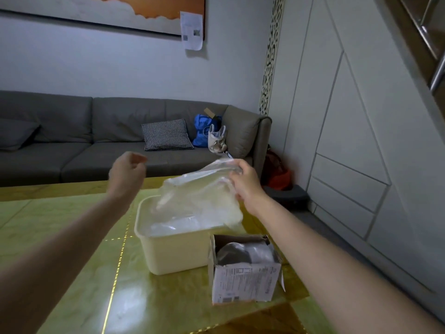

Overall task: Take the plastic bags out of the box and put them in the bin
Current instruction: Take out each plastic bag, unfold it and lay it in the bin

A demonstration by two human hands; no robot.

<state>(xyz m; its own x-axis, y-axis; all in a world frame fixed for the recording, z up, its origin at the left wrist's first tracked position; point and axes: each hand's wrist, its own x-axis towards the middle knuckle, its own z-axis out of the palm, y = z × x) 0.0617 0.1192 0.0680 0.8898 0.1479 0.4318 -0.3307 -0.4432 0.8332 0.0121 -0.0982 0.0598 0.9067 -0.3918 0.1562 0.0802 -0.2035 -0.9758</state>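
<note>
Gripping a clear plastic bag (pixel 202 196) above the cream bin (pixel 173 251), the right hand (pixel 245 182) pinches its top. The left hand (pixel 127 169) hovers, fingers curled together, holding nothing. The open box (pixel 245 278) stands near the table's (pixel 79 249) right edge

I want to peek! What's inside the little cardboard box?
The cardboard box is open on top, and crumpled plastic shows inside. Whatever lies under it, lower in the box, is hidden.

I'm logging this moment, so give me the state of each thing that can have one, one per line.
Clear plastic bag: held up over the bin by the right hand.
Cream plastic bin: open, plastic already inside.
Small grey cardboard box: top open, plastic still inside.
Right hand: fingers pinch the bag.
Left hand: raised, fingers curled, empty.
</note>
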